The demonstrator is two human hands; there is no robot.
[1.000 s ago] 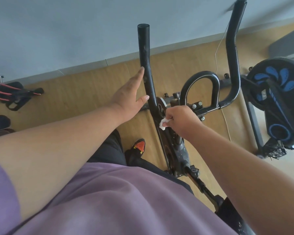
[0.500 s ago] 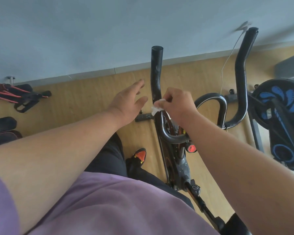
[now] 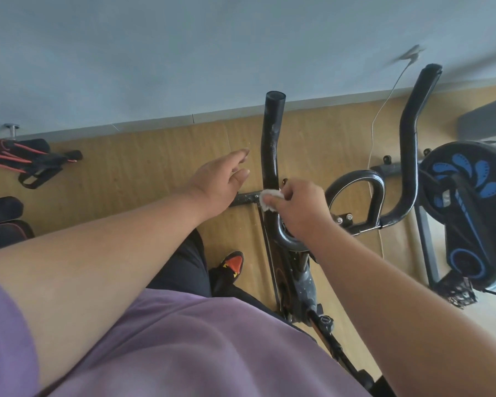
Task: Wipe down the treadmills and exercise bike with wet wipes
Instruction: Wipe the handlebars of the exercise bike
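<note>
**Wiping the left handlebar of an exercise bike**

We look down from a head-worn camera over a purple shirt at two bare forearms reaching forward over a wooden floor.

Our right hand sits near the centre of the view, knuckles up and fingers curled around a crumpled white wet wipe, which it presses against the lower part of the left handlebar. That black bar rises from the hand toward 12 o'clock, and the wipe pokes out on the hand's 9 o'clock side.

Our left hand hovers just beside the bar at 9 o'clock from the wipe, palm down, fingers loosely extended and holding nothing. It is apart from the bar.

The exercise bike frame runs from the hands down toward 6 o'clock. Its right handlebar curves up at 2 o'clock, with a small looped bar between the two.

At 3 o'clock stands a second machine with a black and blue flywheel cover. A black shoe with an orange toe shows below the hands, and black and red gear lies at 9 o'clock by the wall.
</note>
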